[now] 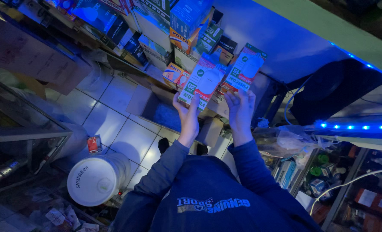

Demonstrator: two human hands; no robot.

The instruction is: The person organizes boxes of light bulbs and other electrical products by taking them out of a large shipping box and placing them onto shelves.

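each hand holds one bulb box up high — the left hand (187, 116) grips the near bulb box (203, 81), the right hand (240, 109) the far bulb box (244, 66) — pictures facing up, easy to see, by the shelf of boxes (156, 30)

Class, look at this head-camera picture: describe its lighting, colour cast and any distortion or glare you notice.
Head view: a strong blue cast tints everything, coming from the glowing blue light strip on the right; the white bulb picture on the red-and-white bulb box in the left hand glares pale; the green-and-white bulb box above the right hand reads clearly; the corners lie dark, and the wide lens bends edges.
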